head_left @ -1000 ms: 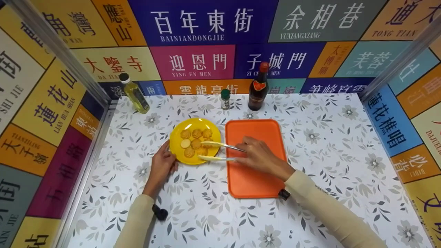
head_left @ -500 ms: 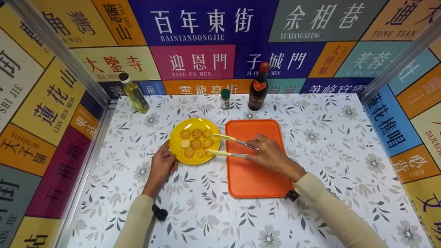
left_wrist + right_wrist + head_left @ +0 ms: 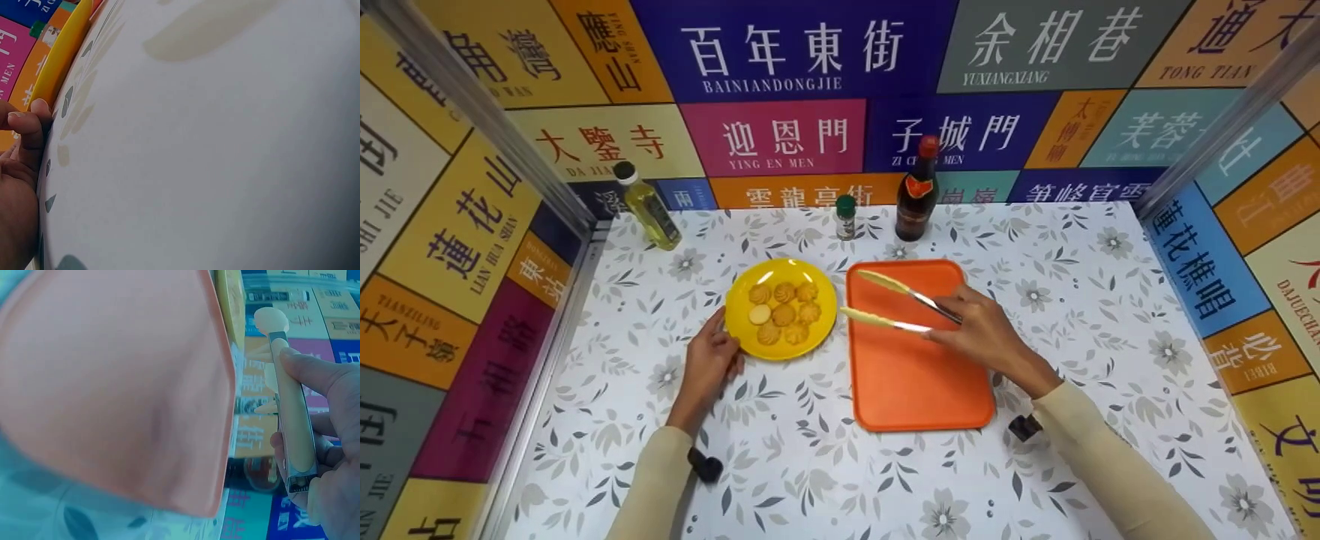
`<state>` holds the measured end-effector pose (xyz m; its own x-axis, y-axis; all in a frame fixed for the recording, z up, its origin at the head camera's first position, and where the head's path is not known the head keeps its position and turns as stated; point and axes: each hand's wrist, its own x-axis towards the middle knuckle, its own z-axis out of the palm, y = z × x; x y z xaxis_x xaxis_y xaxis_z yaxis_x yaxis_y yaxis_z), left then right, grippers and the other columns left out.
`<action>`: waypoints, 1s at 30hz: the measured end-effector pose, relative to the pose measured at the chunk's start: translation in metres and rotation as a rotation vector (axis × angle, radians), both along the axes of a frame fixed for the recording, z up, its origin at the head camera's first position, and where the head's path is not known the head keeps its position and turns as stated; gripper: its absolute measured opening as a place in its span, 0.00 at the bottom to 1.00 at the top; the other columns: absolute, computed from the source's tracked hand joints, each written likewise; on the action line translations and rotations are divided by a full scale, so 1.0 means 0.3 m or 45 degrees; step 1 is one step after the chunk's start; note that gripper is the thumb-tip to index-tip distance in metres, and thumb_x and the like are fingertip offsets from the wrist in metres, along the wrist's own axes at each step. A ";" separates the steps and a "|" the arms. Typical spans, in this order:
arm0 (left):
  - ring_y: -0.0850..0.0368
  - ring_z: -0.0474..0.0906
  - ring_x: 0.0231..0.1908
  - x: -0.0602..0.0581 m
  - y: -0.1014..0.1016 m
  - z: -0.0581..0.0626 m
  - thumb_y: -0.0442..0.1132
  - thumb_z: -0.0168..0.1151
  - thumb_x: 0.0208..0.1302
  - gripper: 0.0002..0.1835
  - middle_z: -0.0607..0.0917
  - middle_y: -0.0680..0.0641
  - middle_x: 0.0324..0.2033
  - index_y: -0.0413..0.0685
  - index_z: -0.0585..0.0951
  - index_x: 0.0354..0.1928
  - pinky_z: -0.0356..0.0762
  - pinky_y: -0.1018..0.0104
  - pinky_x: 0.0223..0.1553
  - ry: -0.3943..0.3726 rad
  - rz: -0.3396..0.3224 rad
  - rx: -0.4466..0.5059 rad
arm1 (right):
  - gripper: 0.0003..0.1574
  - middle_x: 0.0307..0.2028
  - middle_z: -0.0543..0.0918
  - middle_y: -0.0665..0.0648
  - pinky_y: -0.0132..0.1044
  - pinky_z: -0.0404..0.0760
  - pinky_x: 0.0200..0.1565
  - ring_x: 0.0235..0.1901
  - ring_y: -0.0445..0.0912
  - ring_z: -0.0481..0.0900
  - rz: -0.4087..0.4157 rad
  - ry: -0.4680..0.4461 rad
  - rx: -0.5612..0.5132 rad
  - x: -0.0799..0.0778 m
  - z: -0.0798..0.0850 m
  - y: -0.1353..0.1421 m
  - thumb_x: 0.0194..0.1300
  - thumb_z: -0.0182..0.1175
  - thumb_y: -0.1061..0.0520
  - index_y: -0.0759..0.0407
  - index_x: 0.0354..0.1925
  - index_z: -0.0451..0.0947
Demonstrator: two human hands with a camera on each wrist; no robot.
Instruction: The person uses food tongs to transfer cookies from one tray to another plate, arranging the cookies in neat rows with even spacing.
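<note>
My left hand [image 3: 712, 354] holds the near left rim of a round yellow plate [image 3: 823, 339]; in the left wrist view its fingers [image 3: 28, 124] are bent at the plate's edge. Several piped butter cookies [image 3: 784, 293] lie grouped on the plate, one of them a smooth, paler disc. In my right hand [image 3: 986, 330] is a pair of metal tongs [image 3: 916, 328] with pale yellow tips. The tongs' arms are spread, with nothing between them, over the upper part of an orange tray [image 3: 919, 390]. The right wrist view shows my thumb and fingers around the tongs' handle [image 3: 295, 410].
Along the back stand an oil bottle [image 3: 649, 208] on the left, a small green-capped jar [image 3: 846, 217] and a dark red-capped bottle [image 3: 916, 196]. Lettered panels [image 3: 780, 135] wall the flower-patterned tabletop [image 3: 795, 465] at the back and sides.
My right hand has drawn the tongs back to the right, from over the cookies to over the orange tray. The cookies stay on the plate, and my left hand keeps its place at the rim.
</note>
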<state>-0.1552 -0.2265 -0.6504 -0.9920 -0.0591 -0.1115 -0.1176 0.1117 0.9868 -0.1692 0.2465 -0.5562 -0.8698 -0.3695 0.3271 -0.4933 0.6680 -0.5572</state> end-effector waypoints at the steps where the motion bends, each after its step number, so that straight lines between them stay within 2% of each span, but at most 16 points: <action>1: 0.52 0.72 0.14 0.001 -0.001 0.000 0.31 0.58 0.78 0.39 0.83 0.34 0.25 0.51 0.61 0.88 0.72 0.67 0.15 0.004 0.000 -0.008 | 0.32 0.37 0.79 0.58 0.44 0.77 0.37 0.35 0.51 0.77 -0.017 -0.017 -0.011 0.002 0.002 0.010 0.54 0.88 0.53 0.67 0.53 0.91; 4: 0.52 0.73 0.14 0.002 -0.001 -0.001 0.31 0.58 0.77 0.40 0.83 0.34 0.25 0.51 0.61 0.88 0.72 0.67 0.15 0.006 0.001 -0.019 | 0.33 0.37 0.80 0.57 0.40 0.76 0.37 0.34 0.49 0.77 -0.064 -0.047 -0.047 0.006 0.004 0.042 0.54 0.89 0.52 0.66 0.54 0.92; 10: 0.52 0.73 0.14 0.000 0.001 0.002 0.32 0.58 0.78 0.40 0.83 0.33 0.26 0.51 0.61 0.88 0.73 0.66 0.15 -0.005 0.001 -0.017 | 0.39 0.34 0.76 0.57 0.30 0.68 0.33 0.31 0.45 0.71 -0.126 -0.029 -0.111 0.009 -0.007 0.108 0.53 0.90 0.52 0.66 0.60 0.90; 20: 0.52 0.73 0.14 -0.001 0.002 0.009 0.31 0.58 0.77 0.40 0.83 0.33 0.26 0.51 0.61 0.88 0.73 0.66 0.15 -0.026 0.011 -0.010 | 0.35 0.34 0.75 0.58 0.32 0.64 0.33 0.31 0.45 0.68 -0.236 -0.034 -0.118 0.030 -0.020 0.183 0.51 0.90 0.56 0.66 0.55 0.91; 30: 0.53 0.73 0.14 0.001 0.000 0.004 0.31 0.58 0.77 0.39 0.83 0.34 0.26 0.48 0.61 0.88 0.73 0.66 0.15 0.008 -0.008 -0.010 | 0.35 0.34 0.76 0.59 0.32 0.65 0.34 0.31 0.45 0.69 -0.304 0.042 -0.102 0.041 -0.023 0.243 0.50 0.91 0.54 0.65 0.55 0.91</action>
<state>-0.1549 -0.2264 -0.6493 -0.9930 -0.0537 -0.1050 -0.1108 0.1201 0.9866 -0.1570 0.3194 -0.5630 -0.9175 -0.1269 0.3769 -0.3460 0.7221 -0.5991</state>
